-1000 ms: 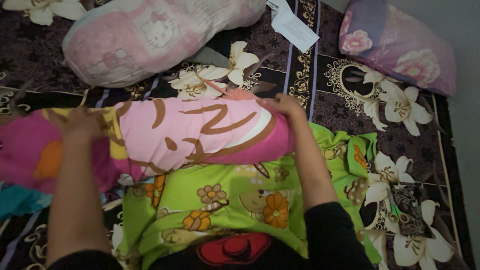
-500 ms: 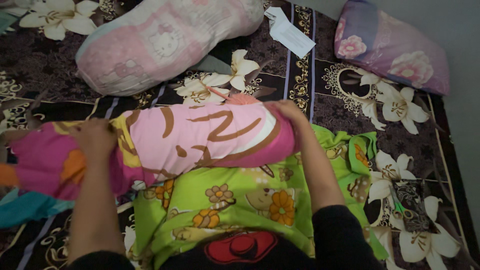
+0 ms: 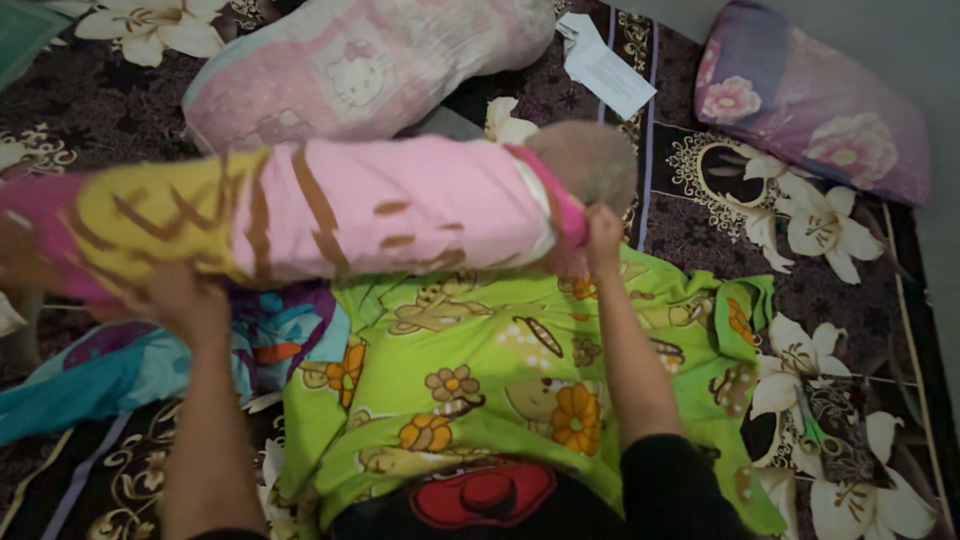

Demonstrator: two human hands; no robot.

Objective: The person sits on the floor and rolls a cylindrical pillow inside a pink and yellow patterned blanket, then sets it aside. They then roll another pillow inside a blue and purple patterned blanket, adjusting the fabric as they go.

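A long bolster [image 3: 380, 205] in a pink, yellow and magenta patterned cover is lifted above the bed, lying across the view. My left hand [image 3: 185, 300] holds it from below near its yellow left part. My right hand [image 3: 603, 228] grips the cover's edge at its right end, where the grey-brown stuffing [image 3: 590, 160] bulges out. Beneath it a green cartoon-print cloth [image 3: 500, 370] is spread over my lap.
A pale pink cat-print bolster [image 3: 370, 65] lies behind. A purple floral pillow [image 3: 820, 110] sits at the top right by the wall. White paper [image 3: 605, 65] lies on the dark floral bedsheet [image 3: 700, 215]. A teal cloth [image 3: 110, 370] is at the left, a small dark pouch [image 3: 835, 430] at the right.
The bolster has been raised and rolled, so its yellow side now faces me. My left hand has gone from on top to under it. The stuffing now shows at the right end.
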